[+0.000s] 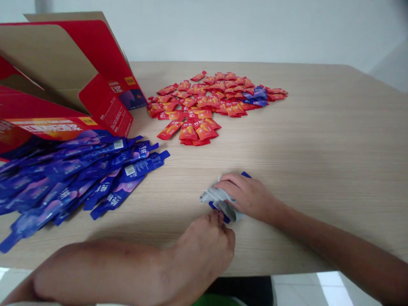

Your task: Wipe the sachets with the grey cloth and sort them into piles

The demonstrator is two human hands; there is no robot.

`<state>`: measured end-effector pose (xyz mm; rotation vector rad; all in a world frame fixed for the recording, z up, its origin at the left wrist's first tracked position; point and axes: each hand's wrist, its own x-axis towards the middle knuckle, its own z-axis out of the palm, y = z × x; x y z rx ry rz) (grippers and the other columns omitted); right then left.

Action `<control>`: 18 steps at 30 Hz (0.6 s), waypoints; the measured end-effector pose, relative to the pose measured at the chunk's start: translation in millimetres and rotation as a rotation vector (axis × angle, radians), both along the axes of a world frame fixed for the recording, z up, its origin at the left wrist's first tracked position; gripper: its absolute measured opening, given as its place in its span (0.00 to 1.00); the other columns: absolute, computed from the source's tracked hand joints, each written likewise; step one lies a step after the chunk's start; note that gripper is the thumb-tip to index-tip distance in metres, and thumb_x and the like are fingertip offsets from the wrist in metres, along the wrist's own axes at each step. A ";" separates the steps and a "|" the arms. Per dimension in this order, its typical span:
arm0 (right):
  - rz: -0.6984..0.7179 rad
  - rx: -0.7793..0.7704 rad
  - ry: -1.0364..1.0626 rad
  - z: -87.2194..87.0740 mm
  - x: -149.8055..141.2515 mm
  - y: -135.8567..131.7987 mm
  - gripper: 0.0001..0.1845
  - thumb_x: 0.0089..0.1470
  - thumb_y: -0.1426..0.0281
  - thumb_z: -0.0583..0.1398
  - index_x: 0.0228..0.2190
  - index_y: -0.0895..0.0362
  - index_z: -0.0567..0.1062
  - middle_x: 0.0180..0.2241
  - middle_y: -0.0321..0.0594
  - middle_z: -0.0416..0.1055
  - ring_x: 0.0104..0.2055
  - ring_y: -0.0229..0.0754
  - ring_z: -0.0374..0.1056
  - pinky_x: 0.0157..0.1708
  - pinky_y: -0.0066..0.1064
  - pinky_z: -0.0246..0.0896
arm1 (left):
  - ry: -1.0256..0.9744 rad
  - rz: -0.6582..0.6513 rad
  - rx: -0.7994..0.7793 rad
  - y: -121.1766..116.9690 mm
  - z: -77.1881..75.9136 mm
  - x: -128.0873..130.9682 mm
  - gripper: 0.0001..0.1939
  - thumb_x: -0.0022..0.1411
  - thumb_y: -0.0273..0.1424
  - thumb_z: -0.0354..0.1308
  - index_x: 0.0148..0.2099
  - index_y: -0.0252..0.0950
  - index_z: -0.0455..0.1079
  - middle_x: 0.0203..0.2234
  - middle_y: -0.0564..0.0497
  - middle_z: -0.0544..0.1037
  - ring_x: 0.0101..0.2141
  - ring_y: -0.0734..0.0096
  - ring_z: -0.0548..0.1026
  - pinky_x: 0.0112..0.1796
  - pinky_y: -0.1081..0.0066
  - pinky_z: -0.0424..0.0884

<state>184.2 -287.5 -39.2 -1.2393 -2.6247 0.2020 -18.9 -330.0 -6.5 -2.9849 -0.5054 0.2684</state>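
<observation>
Near the front edge of the table, my left hand (pixel 205 242) is closed, its fingers pinching one end of a blue sachet (pixel 226 219). My right hand (pixel 247 197) is wrapped round a grey cloth (pixel 216 195), which lies folded over the sachet. Most of the sachet is hidden by the cloth and my right hand; a second blue tip shows beyond my right knuckles. Both hands are close together, low over the tabletop.
A heap of long blue sachets (pixel 79 174) lies at the left, before an open red cardboard box (pixel 110 106). Further back is a spread of small red sachets (pixel 200 102), with a few blue sachets (pixel 256 97) on its right side. The wooden table (pixel 318 148) meets a white wall.
</observation>
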 end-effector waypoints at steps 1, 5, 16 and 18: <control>-0.060 -0.012 -0.019 -0.2 6.7 7.4 0.16 0.62 0.70 0.60 0.52 0.55 0.73 0.51 0.46 0.73 0.49 0.47 0.72 0.43 0.35 0.71 | -0.009 -0.008 -0.014 0.3 0.2 -0.9 0.12 0.58 0.19 0.58 0.45 0.26 0.73 0.40 0.33 0.81 0.37 0.52 0.81 0.34 0.59 0.76; -0.273 -0.010 -0.088 6.3 39.7 32.9 0.17 0.63 0.72 0.59 0.53 0.54 0.71 0.51 0.45 0.72 0.49 0.47 0.72 0.40 0.34 0.71 | -0.010 -0.023 -0.022 1.6 1.6 -1.5 0.12 0.55 0.18 0.59 0.44 0.26 0.74 0.40 0.32 0.81 0.37 0.50 0.81 0.30 0.60 0.76; 0.068 0.023 0.020 8.0 -5.3 -8.3 0.18 0.63 0.75 0.56 0.53 0.52 0.73 0.51 0.43 0.74 0.50 0.45 0.72 0.44 0.33 0.71 | -0.015 -0.014 0.123 -3.5 -2.4 0.3 0.13 0.56 0.18 0.54 0.43 0.28 0.75 0.35 0.37 0.81 0.31 0.54 0.79 0.31 0.57 0.74; -0.007 -0.024 -0.008 4.7 -1.8 0.5 0.18 0.62 0.73 0.58 0.53 0.52 0.73 0.52 0.44 0.73 0.49 0.45 0.72 0.43 0.34 0.71 | -0.033 -0.011 0.083 -3.4 -1.3 -1.2 0.13 0.56 0.18 0.54 0.43 0.28 0.75 0.37 0.36 0.81 0.33 0.54 0.79 0.30 0.59 0.74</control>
